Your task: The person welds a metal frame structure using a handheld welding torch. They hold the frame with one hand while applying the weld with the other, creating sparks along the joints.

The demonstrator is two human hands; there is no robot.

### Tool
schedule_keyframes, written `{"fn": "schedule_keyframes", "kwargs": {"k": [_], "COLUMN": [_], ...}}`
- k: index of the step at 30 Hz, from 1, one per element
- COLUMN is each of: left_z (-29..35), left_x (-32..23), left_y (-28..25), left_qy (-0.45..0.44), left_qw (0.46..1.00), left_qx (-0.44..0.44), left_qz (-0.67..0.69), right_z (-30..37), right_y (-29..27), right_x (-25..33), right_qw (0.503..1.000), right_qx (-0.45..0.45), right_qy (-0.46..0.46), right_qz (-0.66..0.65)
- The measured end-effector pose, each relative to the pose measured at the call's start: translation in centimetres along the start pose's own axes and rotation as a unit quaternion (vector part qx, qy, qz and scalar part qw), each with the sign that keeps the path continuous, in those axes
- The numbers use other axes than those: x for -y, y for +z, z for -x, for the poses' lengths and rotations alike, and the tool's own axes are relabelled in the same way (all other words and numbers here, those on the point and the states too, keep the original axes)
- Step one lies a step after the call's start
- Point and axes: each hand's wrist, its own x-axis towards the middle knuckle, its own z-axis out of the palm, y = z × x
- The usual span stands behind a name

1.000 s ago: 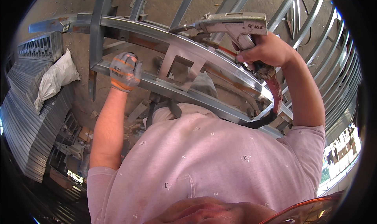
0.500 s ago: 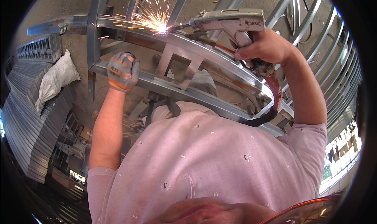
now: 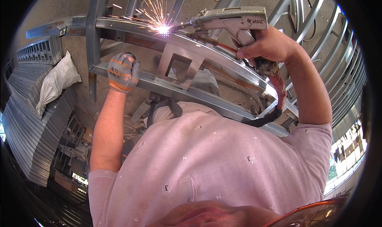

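My bare right hand (image 3: 270, 45) is wrapped round the handle of a grey pistol-shaped welding gun (image 3: 234, 18), its nozzle pointing left. At the nozzle's tip, a bright glow with sparks (image 3: 163, 29) sits on the top edge of a curved steel rail (image 3: 223, 55). From the handle a reddish-black sheathed cable (image 3: 279, 92) hangs down. My left hand (image 3: 124, 72), in a grey and orange glove with bare fingertips, is closed over the lower straight steel rail (image 3: 191, 93); whatever its fingers hold is hidden. A steel plate with a square cut-out (image 3: 195, 69) joins both rails.
An upright steel post (image 3: 92, 40) crosses the rails left of my left hand. Curved metal bars (image 3: 318, 47) fan out at the right. Stacked ribbed steel sections (image 3: 28, 131) and a white sack (image 3: 59, 83) lie at the left. Scraps litter the ground below.
The sparks have thinned on the left and now spray more upward. The welding gun and both hands have hardly moved.
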Motion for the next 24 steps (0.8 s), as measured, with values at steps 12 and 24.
{"fn": "schedule_keyframes", "kwargs": {"k": [12, 24], "left_z": [-0.1, 0.2], "left_x": [0.1, 0.4], "left_y": [-0.1, 0.2], "left_qy": [0.021, 0.006], "left_qw": [1.0, 1.0], "left_qx": [0.007, 0.001], "left_qz": [-0.005, -0.004], "right_z": [0.3, 0.5], "right_y": [0.0, -0.3], "right_x": [-0.6, -1.1], "right_qw": [1.0, 1.0], "right_qx": [-0.001, 0.005], "right_qy": [-0.009, -0.023], "right_qz": [-0.008, -0.008]}}
